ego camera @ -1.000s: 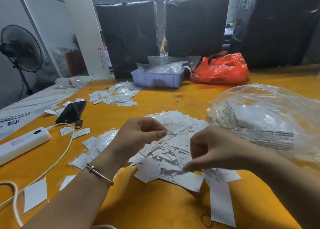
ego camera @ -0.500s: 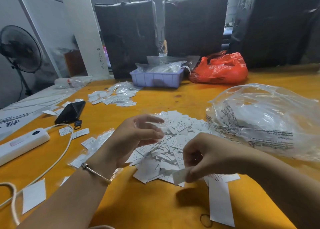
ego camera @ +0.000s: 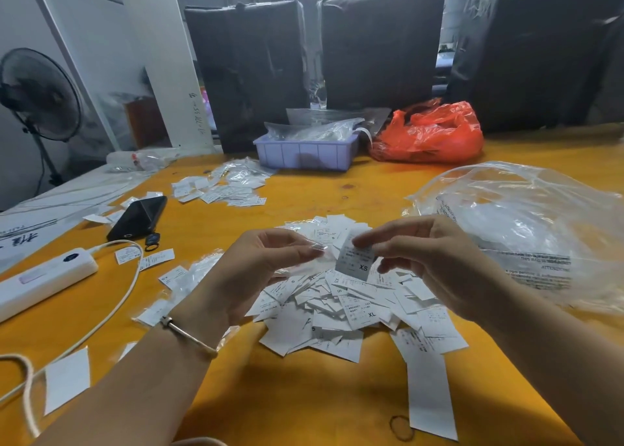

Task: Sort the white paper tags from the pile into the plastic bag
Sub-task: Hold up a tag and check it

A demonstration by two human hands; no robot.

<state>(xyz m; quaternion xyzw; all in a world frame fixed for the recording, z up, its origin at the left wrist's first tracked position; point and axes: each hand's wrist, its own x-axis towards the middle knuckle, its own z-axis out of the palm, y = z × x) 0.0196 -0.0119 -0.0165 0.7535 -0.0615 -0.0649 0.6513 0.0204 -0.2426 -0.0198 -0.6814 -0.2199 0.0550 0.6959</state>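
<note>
A pile of white paper tags (ego camera: 341, 307) lies in the middle of the orange table. Above it my right hand (ego camera: 429, 260) pinches one tag marked XS (ego camera: 356, 261) between thumb and fingers. My left hand (ego camera: 256, 270) holds a small clear plastic bag (ego camera: 312, 254) by its edge, right beside that tag. A large clear plastic bag (ego camera: 526, 229) lies crumpled on the table to the right of both hands.
A phone (ego camera: 138, 217), a white power strip (ego camera: 44, 278) and its cable sit at the left. More tags (ego camera: 219, 189) lie further back, by a lilac tray (ego camera: 304, 153) and a red bag (ego camera: 432, 135). A long white strip (ego camera: 429, 388) lies near the front.
My right hand lifted a tag from the pile's front edge up to my left hand. My left hand rose slightly and now holds the small clear bag open-side toward the tag.
</note>
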